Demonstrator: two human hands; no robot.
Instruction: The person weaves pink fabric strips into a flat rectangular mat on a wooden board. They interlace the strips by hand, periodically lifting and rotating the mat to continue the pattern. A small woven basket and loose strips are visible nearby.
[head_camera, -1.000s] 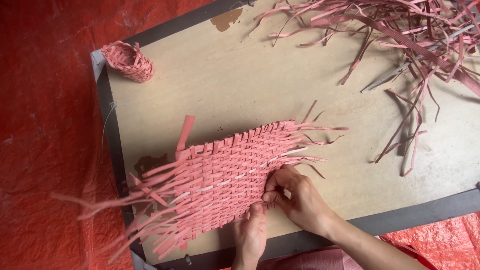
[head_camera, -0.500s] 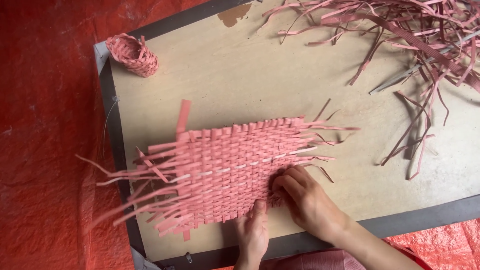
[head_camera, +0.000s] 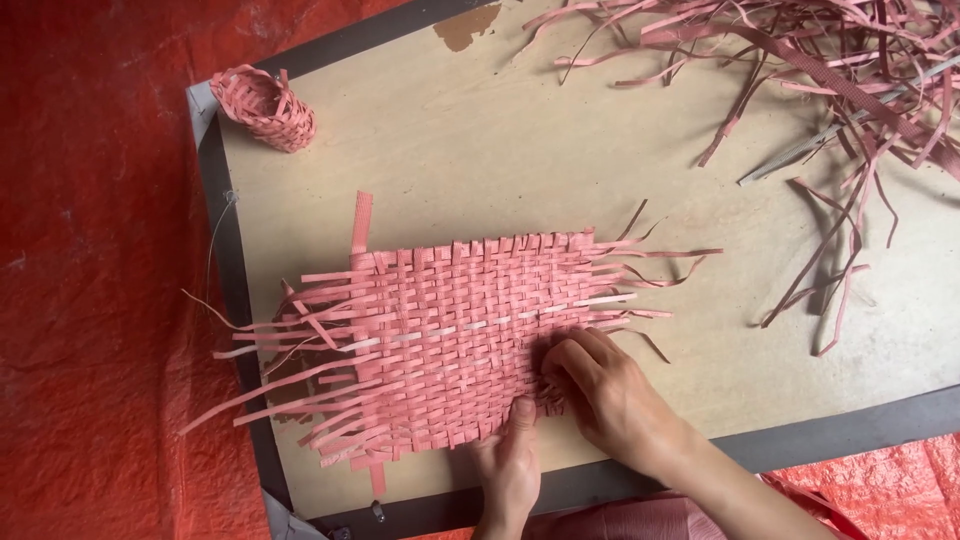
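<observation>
Both hands pressed on our pink woven mat (head_camera: 450, 330): left hand (head_camera: 510, 465) flat at its near edge, right hand (head_camera: 610, 395) pinching its strips. Far up-left sat a small woven basket (head_camera: 265, 105), contents unclear; loose strips (head_camera: 800, 70) lay up-right.

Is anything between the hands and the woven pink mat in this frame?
Nothing visible. Both the left hand and the right hand rest directly on the near edge of the woven mat. The loose strips and small woven basket lie well away.
</observation>
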